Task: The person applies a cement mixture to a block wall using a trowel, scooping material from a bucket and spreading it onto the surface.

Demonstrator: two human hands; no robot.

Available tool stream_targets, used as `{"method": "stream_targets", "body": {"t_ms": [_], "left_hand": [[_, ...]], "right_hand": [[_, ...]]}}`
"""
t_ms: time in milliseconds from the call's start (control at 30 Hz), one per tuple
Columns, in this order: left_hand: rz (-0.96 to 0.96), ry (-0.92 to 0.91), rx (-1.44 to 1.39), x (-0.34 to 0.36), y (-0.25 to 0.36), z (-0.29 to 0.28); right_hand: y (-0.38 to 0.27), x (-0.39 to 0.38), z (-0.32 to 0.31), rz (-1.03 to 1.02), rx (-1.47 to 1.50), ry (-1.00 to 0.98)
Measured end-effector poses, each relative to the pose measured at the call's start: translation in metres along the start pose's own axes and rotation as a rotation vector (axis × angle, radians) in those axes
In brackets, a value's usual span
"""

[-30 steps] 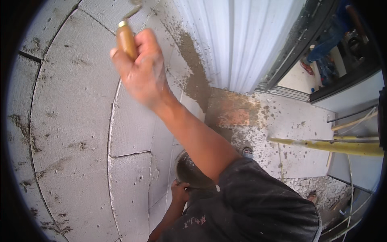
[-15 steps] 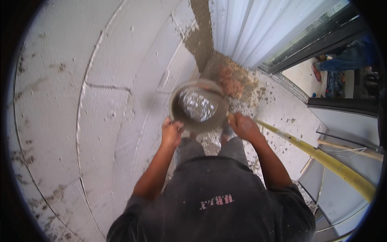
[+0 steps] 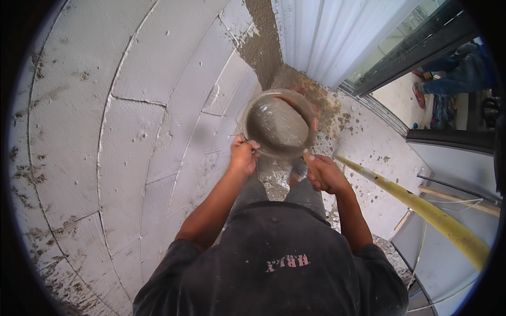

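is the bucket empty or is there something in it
Not empty: wet grey mortar shows inside the bucket, its surface below the rim. How deep it goes, I cannot tell from above.

I see white ribbed sheeting (image 3: 321, 37) between a pale grey block wall (image 3: 132, 142) and a black-framed doorway (image 3: 448, 138), above pale, grey-spattered flooring (image 3: 369, 142).

The bucket (image 3: 279, 152) is grey-brown, its mortar (image 3: 279, 124) grey, the handle (image 3: 311, 164) below it tan; left of it, a whitish wall (image 3: 132, 129) with dark lines; right, a yellow pole (image 3: 421, 207).
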State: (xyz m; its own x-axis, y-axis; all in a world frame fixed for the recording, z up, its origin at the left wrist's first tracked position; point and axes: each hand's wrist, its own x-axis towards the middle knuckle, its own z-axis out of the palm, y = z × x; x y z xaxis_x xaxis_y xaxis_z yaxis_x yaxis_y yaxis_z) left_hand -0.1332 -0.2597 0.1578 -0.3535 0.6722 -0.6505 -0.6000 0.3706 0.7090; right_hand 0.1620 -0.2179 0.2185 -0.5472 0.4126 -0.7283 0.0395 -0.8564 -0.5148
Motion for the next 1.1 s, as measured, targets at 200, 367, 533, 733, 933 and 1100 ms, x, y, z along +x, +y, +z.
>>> {"method": "stream_targets", "body": {"t_ms": [200, 367, 533, 733, 933, 1100], "left_hand": [[-0.122, -0.063, 0.024, 0.021, 0.002, -0.024], [-0.198, -0.071, 0.011, 0.017, 0.022, -0.068], [-0.199, 0.029, 0.083, 0.001, 0.051, -0.141], [-0.237, 0.065, 0.073, 0.001, 0.067, -0.19], [-0.176, 0.217, 0.026, -0.04, 0.067, -0.223], [-0.082, 0.164, -0.022, -0.042, 0.057, -0.18]], "right_hand": [[-0.007, -0.041, 0.006, -0.142, 0.375, 0.066], [-0.021, -0.045, 0.033, -0.495, 0.457, 0.382], [-0.039, 0.082, 0.054, -0.878, 0.295, 0.963], [-0.176, 0.295, 0.286, -1.394, 0.281, 0.434], [-0.167, 0.121, 0.316, -1.229, 0.028, 0.094], [-0.053, 0.058, 0.145, -0.575, -0.612, 0.085]]}}
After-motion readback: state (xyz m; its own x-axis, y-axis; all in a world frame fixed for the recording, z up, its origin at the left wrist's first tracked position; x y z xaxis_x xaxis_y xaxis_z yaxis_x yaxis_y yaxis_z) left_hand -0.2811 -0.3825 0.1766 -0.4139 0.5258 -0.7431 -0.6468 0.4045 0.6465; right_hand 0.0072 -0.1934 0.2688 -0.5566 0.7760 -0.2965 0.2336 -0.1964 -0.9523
